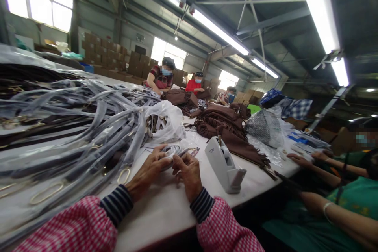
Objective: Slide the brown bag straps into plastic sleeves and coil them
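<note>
Both my hands meet over the white table (pixel 159 212). My left hand (pixel 150 171) has its fingers closed round a small coiled strap in clear plastic (pixel 173 151). Against the same coil, my right hand (pixel 188 171) pinches its near edge with thumb and fingers. Just right of my hands stands a pale grey tape dispenser (pixel 223 167). Long plastic-wrapped straps with gold-coloured rings (pixel 97 134) spread over the table on the left. Beyond my hands, a white plastic bag (pixel 174 122) lies open with metal-ended pieces inside.
Brown fringed bags (pixel 221 122) are piled past the dispenser. A clear bag with grey woven material (pixel 262 126) lies behind right. A person in green (pixel 351 201) sits close on the right, arms reaching the table edge. Other people work at the far side, before stacked cartons (pixel 102 53).
</note>
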Action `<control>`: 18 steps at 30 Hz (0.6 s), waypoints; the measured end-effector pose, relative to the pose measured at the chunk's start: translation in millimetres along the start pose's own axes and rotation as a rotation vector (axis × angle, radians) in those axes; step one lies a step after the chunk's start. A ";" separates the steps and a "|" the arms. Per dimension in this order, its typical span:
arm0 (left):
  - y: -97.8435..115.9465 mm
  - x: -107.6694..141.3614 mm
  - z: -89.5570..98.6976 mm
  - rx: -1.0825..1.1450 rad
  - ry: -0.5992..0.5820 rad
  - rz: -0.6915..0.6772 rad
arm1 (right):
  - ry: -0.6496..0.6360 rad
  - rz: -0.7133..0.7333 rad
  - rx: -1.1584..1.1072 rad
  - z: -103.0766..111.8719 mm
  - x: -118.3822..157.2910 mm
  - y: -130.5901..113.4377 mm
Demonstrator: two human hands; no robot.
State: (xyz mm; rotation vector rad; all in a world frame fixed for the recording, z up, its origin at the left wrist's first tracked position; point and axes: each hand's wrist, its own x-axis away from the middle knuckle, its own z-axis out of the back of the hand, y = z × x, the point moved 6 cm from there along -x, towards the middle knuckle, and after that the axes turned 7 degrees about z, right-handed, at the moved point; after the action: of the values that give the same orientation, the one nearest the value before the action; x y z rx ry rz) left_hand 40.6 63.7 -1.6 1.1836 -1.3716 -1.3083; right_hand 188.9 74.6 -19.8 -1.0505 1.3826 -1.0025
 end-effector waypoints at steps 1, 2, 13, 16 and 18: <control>-2.2 -1.0 -0.7 0.019 -0.022 0.026 | -0.020 0.003 -0.017 0.2 0.4 -0.5; -4.9 -1.9 -1.3 0.040 -0.042 0.062 | -0.043 -0.003 -0.028 0.8 0.9 -0.7; -15.8 -7.4 0.1 -0.161 -0.062 0.105 | -0.241 0.665 0.845 11.2 25.1 -70.8; -18.1 -13.9 -3.3 -0.274 -0.112 0.000 | -0.467 0.740 1.139 -1.3 24.9 -76.9; -14.4 -13.8 -5.9 -0.320 -0.128 -0.097 | -0.540 0.725 1.264 -4.8 22.2 -74.0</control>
State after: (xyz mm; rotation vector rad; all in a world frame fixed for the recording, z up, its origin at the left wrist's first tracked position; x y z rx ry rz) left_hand 49.6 76.5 -15.4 0.9708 -1.1487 -1.6277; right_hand 187.9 34.3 46.3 0.1636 0.3855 -0.7166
